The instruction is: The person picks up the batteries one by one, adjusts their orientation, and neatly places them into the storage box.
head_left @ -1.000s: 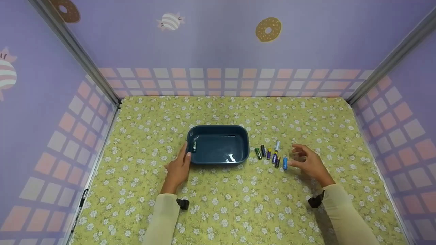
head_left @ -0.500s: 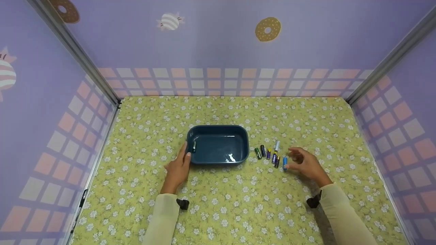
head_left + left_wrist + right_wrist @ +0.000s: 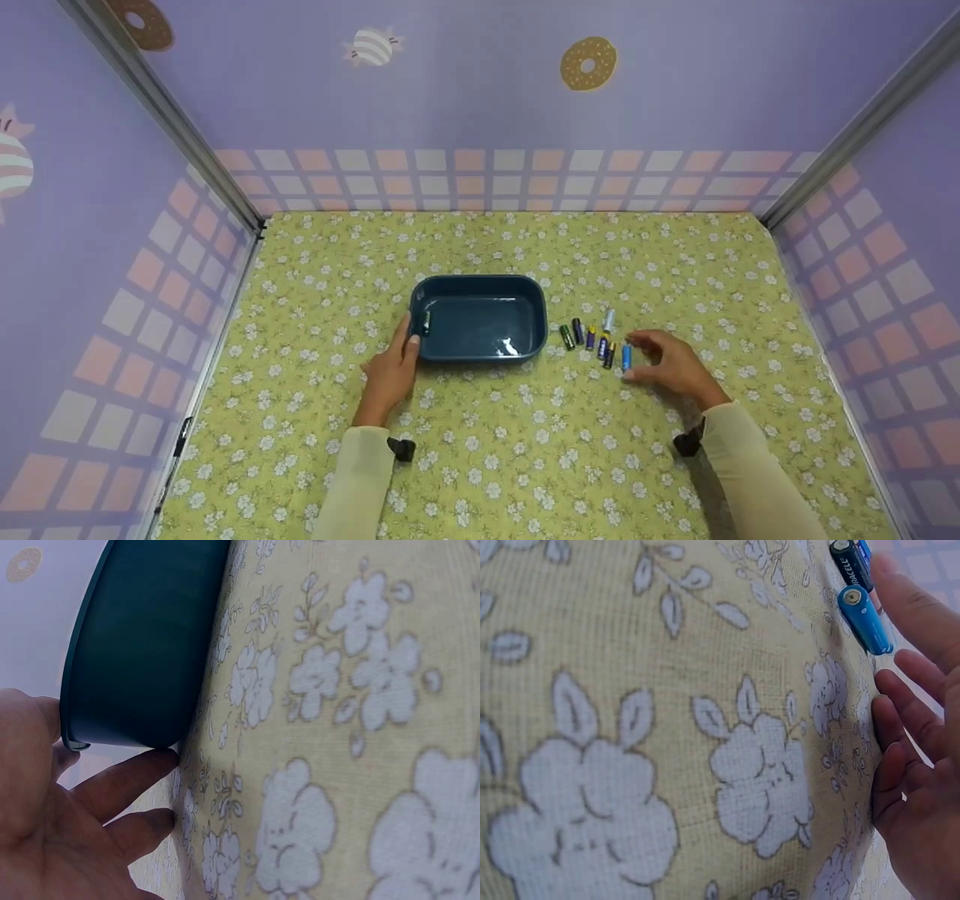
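My left hand (image 3: 390,375) holds the left end of a dark teal plastic basin (image 3: 480,358). Its thumb is over the rim and its fingers lie along the outer wall (image 3: 142,645). Inside the basin, against the left wall, lies one green battery (image 3: 427,323). At the right, my right hand (image 3: 671,367) is low over the cloth, thumb and forefinger spread around a light blue battery (image 3: 627,357). In the right wrist view, a gap shows between the fingers and that blue battery (image 3: 866,619). A dark battery (image 3: 851,564) with white lettering lies just beyond.
Between basin and right hand lie a green battery (image 3: 567,337), a dark one (image 3: 577,331), a pale one (image 3: 609,320) and several purple or black ones. A yellow flowered cloth (image 3: 480,450) covers the table. Purple walls (image 3: 480,97) enclose three sides.
My right hand has moved slightly left and toward me, bringing thumb and forefinger around the light blue battery. The left hand and basin hold their place.
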The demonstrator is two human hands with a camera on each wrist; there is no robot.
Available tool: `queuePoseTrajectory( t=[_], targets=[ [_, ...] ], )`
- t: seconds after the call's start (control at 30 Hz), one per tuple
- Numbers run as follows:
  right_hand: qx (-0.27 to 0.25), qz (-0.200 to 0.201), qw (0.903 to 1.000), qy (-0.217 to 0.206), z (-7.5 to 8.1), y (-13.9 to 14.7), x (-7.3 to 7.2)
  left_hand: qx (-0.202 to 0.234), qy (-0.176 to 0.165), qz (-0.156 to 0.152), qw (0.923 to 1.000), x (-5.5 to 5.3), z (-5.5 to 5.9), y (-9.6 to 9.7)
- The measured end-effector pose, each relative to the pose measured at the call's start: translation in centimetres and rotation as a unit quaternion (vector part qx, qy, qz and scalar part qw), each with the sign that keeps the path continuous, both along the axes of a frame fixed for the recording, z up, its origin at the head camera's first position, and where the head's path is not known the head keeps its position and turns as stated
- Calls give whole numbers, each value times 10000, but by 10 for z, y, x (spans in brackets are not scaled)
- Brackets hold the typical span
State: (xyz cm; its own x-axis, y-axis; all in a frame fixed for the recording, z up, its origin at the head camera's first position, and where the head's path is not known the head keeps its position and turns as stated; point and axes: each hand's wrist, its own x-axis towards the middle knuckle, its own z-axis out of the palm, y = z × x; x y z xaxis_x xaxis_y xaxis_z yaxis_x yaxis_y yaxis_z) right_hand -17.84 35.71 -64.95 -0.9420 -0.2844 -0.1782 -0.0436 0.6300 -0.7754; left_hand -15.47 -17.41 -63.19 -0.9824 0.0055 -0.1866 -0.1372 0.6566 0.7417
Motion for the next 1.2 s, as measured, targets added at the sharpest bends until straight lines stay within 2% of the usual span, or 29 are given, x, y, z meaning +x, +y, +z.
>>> queuePoseTrajectory(
  t=[0.53, 1.2],
  targets=[
    [299, 356, 9983, 359, 1, -7, -1, -19, -28, 18, 10000, 1, 0, -1],
    [641, 314, 9958, 582, 2, -11, -1, 160, 12, -29, 9999, 1, 0, 0]
  ],
)
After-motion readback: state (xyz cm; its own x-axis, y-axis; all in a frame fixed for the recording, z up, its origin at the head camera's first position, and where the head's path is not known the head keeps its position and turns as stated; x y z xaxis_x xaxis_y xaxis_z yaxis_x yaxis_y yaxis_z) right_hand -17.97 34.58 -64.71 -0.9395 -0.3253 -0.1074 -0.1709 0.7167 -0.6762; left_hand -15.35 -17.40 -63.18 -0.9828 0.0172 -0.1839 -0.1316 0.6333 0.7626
